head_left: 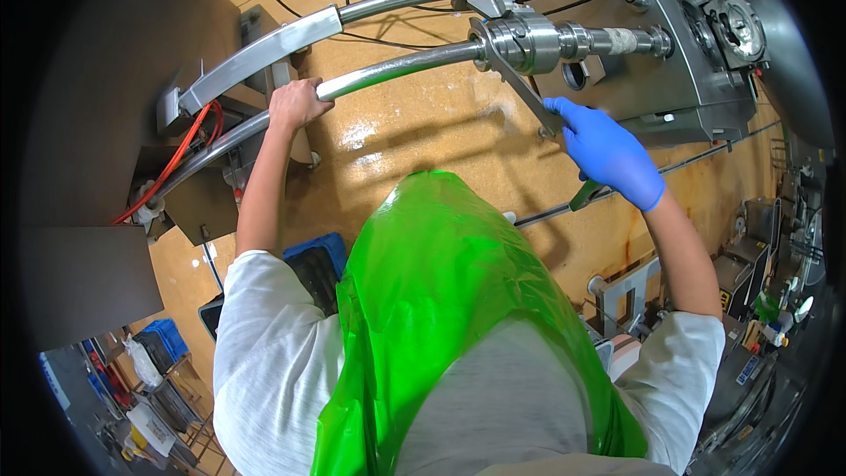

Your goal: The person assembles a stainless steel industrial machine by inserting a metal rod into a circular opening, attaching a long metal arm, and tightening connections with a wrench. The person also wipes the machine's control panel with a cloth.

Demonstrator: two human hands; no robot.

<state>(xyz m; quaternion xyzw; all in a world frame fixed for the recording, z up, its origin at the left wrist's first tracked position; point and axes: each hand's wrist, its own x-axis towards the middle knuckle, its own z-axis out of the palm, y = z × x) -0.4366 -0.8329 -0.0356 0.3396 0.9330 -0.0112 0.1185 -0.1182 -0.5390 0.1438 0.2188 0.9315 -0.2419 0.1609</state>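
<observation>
We see left hand [298, 104] wrapped over a steel pipe [397, 64], gloved right hand [608, 148] gripping a metal lever [526, 95]; bodyward of the left fingers, a blue-and-black crate [334, 252], contents unclear.

Head view: left fisheye of a head-worn pair, looking steeply down and forward past the wearer's own front. Upright, unmirrored; picture left = wearer's left. Apron [441, 256] nearest, seen from above, filling lower centre. Left hand [298, 104] and right hand [610, 152] farther out, in the upper half, with pipe [397, 71] at similar range. Floor [414, 145] well below. Very wide field: straight edges bow outward, corners dark.
</observation>
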